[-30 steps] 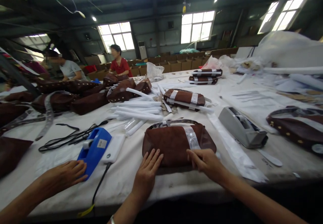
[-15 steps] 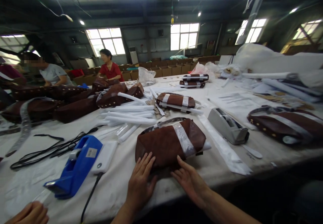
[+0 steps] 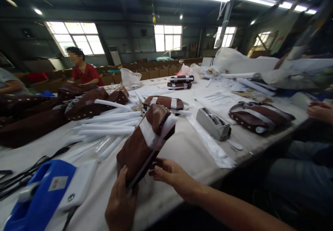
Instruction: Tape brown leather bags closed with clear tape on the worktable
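Both my hands hold a brown suede bag (image 3: 140, 144) raised off the white table (image 3: 187, 154) and tilted up on its edge. A white and clear tape band wraps its upper end. My left hand (image 3: 121, 196) grips the bag's lower corner from the left, with the thumb on its face. At the bag's bottom edge my right hand (image 3: 171, 175) has its fingers curled against the underside.
A blue tape dispenser (image 3: 39, 193) sits at the near left, a grey one (image 3: 212, 123) to the right. White paper rolls (image 3: 109, 120) and more brown bags (image 3: 257, 114) lie around. Another person's hand (image 3: 321, 111) is at the right edge; a person in red (image 3: 83, 73) sits far left.
The bag lay flat under my hands; now it is lifted and stood on edge. The view has swung right. Another hand near the blue dispenser has left the picture.
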{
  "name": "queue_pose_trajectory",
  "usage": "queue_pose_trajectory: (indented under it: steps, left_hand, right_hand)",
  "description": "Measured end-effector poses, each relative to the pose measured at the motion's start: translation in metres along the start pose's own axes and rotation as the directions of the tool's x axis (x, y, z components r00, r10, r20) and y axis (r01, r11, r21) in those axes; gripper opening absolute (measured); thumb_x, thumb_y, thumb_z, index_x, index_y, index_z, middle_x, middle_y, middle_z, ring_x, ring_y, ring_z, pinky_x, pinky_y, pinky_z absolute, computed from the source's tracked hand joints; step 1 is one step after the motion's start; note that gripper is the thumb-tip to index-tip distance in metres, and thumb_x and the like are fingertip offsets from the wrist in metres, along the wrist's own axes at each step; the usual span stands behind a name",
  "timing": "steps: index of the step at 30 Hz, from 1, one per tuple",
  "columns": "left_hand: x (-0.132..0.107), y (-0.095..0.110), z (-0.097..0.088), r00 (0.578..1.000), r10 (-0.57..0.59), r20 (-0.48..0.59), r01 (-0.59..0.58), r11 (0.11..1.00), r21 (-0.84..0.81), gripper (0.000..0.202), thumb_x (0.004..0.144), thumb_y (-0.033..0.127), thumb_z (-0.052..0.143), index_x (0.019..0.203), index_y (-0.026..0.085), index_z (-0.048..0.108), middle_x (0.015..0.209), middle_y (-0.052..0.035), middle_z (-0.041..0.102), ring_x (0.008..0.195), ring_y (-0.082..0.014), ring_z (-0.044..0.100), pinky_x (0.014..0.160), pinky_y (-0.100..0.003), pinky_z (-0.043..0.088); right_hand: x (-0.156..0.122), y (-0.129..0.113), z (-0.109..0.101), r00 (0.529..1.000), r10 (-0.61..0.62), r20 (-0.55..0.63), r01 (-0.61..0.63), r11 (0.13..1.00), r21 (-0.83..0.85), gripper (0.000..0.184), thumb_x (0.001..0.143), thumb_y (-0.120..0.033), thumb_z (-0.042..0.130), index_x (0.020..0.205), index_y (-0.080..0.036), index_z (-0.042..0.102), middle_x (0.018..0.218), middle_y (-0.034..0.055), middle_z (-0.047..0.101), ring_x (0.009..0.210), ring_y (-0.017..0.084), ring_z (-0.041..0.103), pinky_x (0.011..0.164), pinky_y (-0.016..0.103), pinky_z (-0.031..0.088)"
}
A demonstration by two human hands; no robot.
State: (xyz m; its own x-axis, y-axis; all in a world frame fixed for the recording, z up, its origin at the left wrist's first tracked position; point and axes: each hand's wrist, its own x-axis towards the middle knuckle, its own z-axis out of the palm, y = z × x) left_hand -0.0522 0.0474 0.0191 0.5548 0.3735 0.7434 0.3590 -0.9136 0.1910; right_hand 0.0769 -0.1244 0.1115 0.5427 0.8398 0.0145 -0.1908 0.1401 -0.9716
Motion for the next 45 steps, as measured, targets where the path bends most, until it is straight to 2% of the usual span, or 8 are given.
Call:
queue_pose_trajectory:
  steps: [2,5,8,10,17,30,40,45]
  left_hand:
    - [0.000,-0.004,-0.002,0.999,-0.033,-0.002,0.033,0.999,0.015,0.078,0.093,0.021,0.061,0.158,0.028,0.019,0.137,-0.0105,0.062,0.107,-0.0255,0.069,0.084,-0.035,0.057]
    - [-0.002,-0.010,-0.002,0.996,-0.086,0.003,0.086,0.996,0.018,0.080,0.093,0.023,0.062,0.158,0.033,0.016,0.136,-0.0084,0.064,0.105,-0.0250,0.070,0.081,-0.034,0.058]
    - [-0.003,-0.012,-0.001,0.980,-0.197,0.001,0.196,0.976,0.092,0.075,0.093,0.032,0.061,0.157,0.030,0.022,0.128,-0.0103,0.068,0.096,-0.0270,0.073,0.071,-0.034,0.058]
    - [-0.002,-0.010,-0.002,0.957,-0.289,0.012,0.283,0.946,0.158,0.070,0.094,0.042,0.058,0.155,0.025,0.030,0.121,-0.0131,0.071,0.088,-0.0298,0.074,0.063,-0.034,0.055]
    - [0.003,-0.009,-0.006,0.886,-0.458,0.066,0.446,0.883,0.146,0.070,0.091,0.058,0.054,0.150,0.023,0.040,0.121,-0.0141,0.071,0.084,-0.0342,0.073,0.059,-0.037,0.052]
    - [-0.001,-0.010,-0.001,0.920,-0.387,0.060,0.382,0.921,0.077,0.066,0.091,0.052,0.056,0.151,0.028,0.040,0.122,-0.0099,0.071,0.086,-0.0296,0.071,0.064,-0.034,0.053]
    - [-0.006,-0.016,0.002,0.917,-0.395,0.054,0.389,0.917,0.091,0.066,0.093,0.049,0.055,0.153,0.029,0.036,0.123,-0.0097,0.070,0.087,-0.0289,0.071,0.064,-0.034,0.052]
    - [-0.002,-0.013,-0.001,0.902,-0.425,0.077,0.420,0.905,0.073,0.066,0.092,0.052,0.054,0.151,0.029,0.039,0.122,-0.0099,0.070,0.087,-0.0300,0.071,0.064,-0.035,0.052]
  right_hand:
    - [0.000,-0.001,-0.038,0.989,-0.146,0.021,0.141,0.890,-0.435,0.041,0.093,-0.050,0.062,0.126,-0.025,0.067,0.127,0.0079,0.067,0.120,0.026,0.060,0.109,0.043,0.045]
    - [-0.002,-0.003,-0.121,0.916,-0.397,-0.059,0.128,0.427,-0.895,0.033,0.098,-0.037,0.054,0.127,-0.026,0.066,0.135,0.0087,0.063,0.127,0.027,0.056,0.112,0.045,0.042]
    - [-0.007,-0.004,-0.203,0.910,-0.388,-0.148,-0.164,-0.009,-0.986,0.037,0.097,-0.023,0.048,0.131,-0.017,0.062,0.143,0.0153,0.055,0.136,0.030,0.047,0.114,0.050,0.039]
    - [-0.011,-0.005,-0.241,0.910,-0.365,-0.196,-0.241,-0.081,-0.967,0.037,0.094,-0.015,0.049,0.128,-0.010,0.062,0.143,0.0213,0.053,0.138,0.035,0.044,0.113,0.055,0.038]
    - [-0.010,-0.004,-0.272,0.939,-0.281,-0.197,-0.238,-0.120,-0.964,0.023,0.095,-0.016,0.052,0.101,-0.018,0.074,0.123,0.0114,0.070,0.122,0.029,0.060,0.105,0.043,0.046]
    - [-0.005,-0.008,-0.267,0.912,-0.313,-0.265,-0.299,-0.063,-0.952,0.025,0.100,-0.027,0.052,0.108,-0.017,0.074,0.119,0.0109,0.072,0.108,0.025,0.068,0.091,0.032,0.051]
    - [-0.033,-0.018,-0.198,0.946,-0.280,-0.163,-0.167,0.009,-0.986,0.026,0.098,-0.030,0.050,0.108,-0.026,0.074,0.113,0.0057,0.074,0.105,0.023,0.069,0.093,0.032,0.052]
    - [-0.064,-0.033,-0.151,0.995,0.101,-0.015,-0.051,0.370,-0.928,0.024,0.093,-0.042,0.060,0.097,-0.027,0.078,0.095,0.0024,0.078,0.088,0.023,0.072,0.081,0.028,0.053]
